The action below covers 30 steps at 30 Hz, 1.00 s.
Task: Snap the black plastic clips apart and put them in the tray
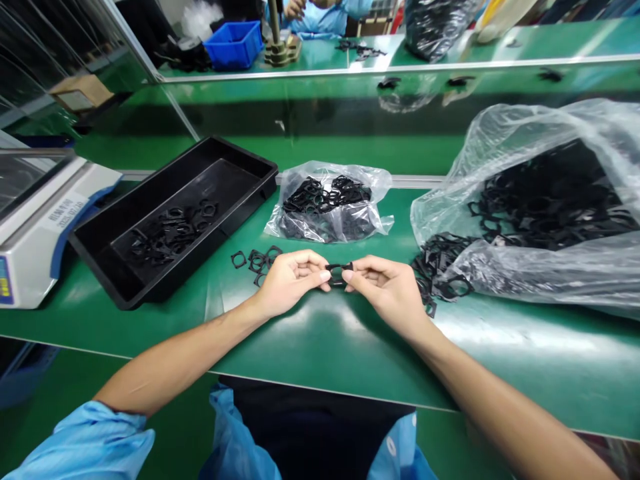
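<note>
Between my two hands is a small black ring-shaped part (338,282) with a round opening, held just over the green table. My left hand (295,277) pinches its left side with thumb and fingers. On its right side my right hand (383,283) is closed in the same way. Several loose black ring parts (257,261) lie on the table just left of my left hand. To the right of my right hand, more black parts (440,257) spill from the mouth of a large clear plastic bag (545,273).
A black tray (235,157) holding black parts stands at left, beside a white scale (45,247). A smaller clear bag (327,230) of black parts lies behind my hands. Beyond a metal edge, a co-worker's hand (295,9) and a blue bin (234,45) are visible.
</note>
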Tool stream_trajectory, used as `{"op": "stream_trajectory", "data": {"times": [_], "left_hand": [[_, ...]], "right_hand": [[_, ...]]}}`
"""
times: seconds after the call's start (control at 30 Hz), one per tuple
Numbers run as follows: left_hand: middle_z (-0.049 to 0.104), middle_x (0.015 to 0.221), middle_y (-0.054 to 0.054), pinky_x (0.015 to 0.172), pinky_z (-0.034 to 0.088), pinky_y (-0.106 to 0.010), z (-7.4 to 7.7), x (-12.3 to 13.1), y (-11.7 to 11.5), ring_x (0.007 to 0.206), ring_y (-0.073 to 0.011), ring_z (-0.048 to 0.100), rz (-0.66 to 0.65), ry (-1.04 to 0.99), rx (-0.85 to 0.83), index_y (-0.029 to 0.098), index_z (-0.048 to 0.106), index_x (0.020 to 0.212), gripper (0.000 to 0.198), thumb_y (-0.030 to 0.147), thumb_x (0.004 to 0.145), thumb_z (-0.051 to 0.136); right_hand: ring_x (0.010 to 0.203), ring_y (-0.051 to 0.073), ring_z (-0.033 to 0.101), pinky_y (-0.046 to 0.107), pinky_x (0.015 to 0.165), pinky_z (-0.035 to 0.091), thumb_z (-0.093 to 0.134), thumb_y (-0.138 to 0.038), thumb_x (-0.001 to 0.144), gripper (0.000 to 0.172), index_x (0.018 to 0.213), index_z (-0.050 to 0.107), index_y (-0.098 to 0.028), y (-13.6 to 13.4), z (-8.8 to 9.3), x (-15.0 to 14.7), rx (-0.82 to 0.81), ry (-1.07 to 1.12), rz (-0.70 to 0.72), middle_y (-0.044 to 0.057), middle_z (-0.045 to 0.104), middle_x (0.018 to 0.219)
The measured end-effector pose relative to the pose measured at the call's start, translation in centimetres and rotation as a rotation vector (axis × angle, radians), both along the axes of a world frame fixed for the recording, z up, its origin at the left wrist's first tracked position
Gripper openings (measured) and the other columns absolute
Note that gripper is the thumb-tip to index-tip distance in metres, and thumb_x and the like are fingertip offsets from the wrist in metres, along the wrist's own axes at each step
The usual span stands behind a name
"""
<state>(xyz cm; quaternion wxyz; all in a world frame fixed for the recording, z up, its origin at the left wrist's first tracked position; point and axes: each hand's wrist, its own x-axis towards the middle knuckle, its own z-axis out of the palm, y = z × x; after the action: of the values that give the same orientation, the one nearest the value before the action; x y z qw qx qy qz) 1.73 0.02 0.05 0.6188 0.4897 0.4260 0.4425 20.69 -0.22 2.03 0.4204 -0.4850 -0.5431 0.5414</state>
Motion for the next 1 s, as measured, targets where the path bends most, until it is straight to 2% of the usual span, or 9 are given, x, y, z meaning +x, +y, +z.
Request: {"op": "stream_trajectory", "data": {"times": [0.13,0.27,0.33,0.43,0.5,0.6,0.67,0.77,1.0], "left_hand": [[0.071,0.075,-0.002,0.069,0.056,-0.023,-0.13,0.05,-0.06,0.068,-0.0128,0.07,0.012,0.025,0.042,0.014,0.068,0.085,0.025,0.031,0.075,0.082],[0.071,0.093,-0.005,0.072,0.053,-0.021,-0.02,-0.07,0.0,0.08,-0.0118,0.067,-0.004,0.051,0.128,0.016,0.07,0.101,0.03,0.024,0.074,0.081],[0.069,0.089,-0.003,0.07,0.051,-0.021,0.02,-0.06,-0.04,0.077,-0.0108,0.065,-0.052,0.054,0.131,0.016,0.071,0.102,0.026,0.023,0.078,0.077],[0.066,0.078,-0.001,0.068,0.051,-0.021,-0.05,0.09,-0.14,0.07,-0.0099,0.064,-0.091,0.048,0.09,0.015,0.071,0.101,0.022,0.021,0.079,0.074],[0.067,0.077,0.0,0.07,0.053,-0.022,-0.13,0.16,-0.12,0.07,-0.0104,0.065,-0.049,0.027,0.069,0.015,0.069,0.095,0.019,0.02,0.077,0.075],[0.069,0.077,0.0,0.073,0.054,-0.022,-0.25,0.11,0.07,0.071,-0.0108,0.067,0.072,0.0,0.046,0.016,0.062,0.086,0.024,0.023,0.073,0.081],[0.069,0.077,0.0,0.072,0.054,-0.022,-0.31,0.04,0.19,0.071,-0.0109,0.067,0.092,-0.005,0.023,0.016,0.059,0.083,0.03,0.027,0.07,0.084],[0.069,0.075,0.0,0.07,0.054,-0.023,-0.34,0.0,0.18,0.07,-0.0116,0.068,0.037,-0.017,-0.004,0.016,0.059,0.079,0.034,0.03,0.068,0.087],[0.071,0.077,-0.001,0.073,0.057,-0.025,-0.13,0.1,-0.07,0.07,-0.0125,0.07,0.041,-0.069,0.009,0.015,0.064,0.085,0.033,0.034,0.069,0.087]], "right_hand": [[0.06,0.015,0.063,0.028,0.059,0.054,0.078,-0.049,0.077,0.033,0.077,0.072,-0.016,0.09,-0.26,0.21,0.096,-0.062,-0.004,0.004,0.066,0.071],[0.067,0.016,0.064,0.028,0.061,0.053,0.073,-0.041,0.083,0.023,0.08,0.077,-0.018,0.27,-0.59,0.4,0.196,-0.207,0.091,0.005,0.069,0.079],[0.067,0.016,0.064,0.029,0.064,0.055,0.074,-0.042,0.082,0.025,0.082,0.076,-0.018,0.21,-0.67,0.34,0.198,-0.218,0.108,0.005,0.07,0.077],[0.066,0.016,0.065,0.031,0.068,0.057,0.078,-0.05,0.078,0.034,0.086,0.071,-0.017,0.05,-0.49,0.19,0.163,-0.139,0.032,0.004,0.07,0.074],[0.069,0.017,0.066,0.031,0.07,0.058,0.079,-0.052,0.075,0.038,0.089,0.07,-0.018,0.0,-0.21,0.13,0.141,-0.082,0.015,0.004,0.07,0.076],[0.075,0.017,0.068,0.03,0.072,0.06,0.084,-0.051,0.07,0.044,0.097,0.071,-0.018,0.0,0.03,0.08,0.132,-0.064,0.082,0.005,0.071,0.086],[0.077,0.017,0.068,0.031,0.073,0.06,0.083,-0.048,0.072,0.04,0.096,0.072,-0.019,0.03,-0.09,0.07,0.154,-0.086,0.118,0.005,0.07,0.091],[0.079,0.018,0.068,0.031,0.074,0.059,0.075,-0.045,0.082,0.027,0.086,0.075,-0.019,0.11,-0.49,0.13,0.191,-0.112,0.112,0.006,0.07,0.089],[0.078,0.019,0.067,0.031,0.073,0.058,0.073,-0.048,0.082,0.029,0.081,0.075,-0.019,0.18,-0.44,0.25,0.157,-0.122,0.056,0.006,0.07,0.085]]}}
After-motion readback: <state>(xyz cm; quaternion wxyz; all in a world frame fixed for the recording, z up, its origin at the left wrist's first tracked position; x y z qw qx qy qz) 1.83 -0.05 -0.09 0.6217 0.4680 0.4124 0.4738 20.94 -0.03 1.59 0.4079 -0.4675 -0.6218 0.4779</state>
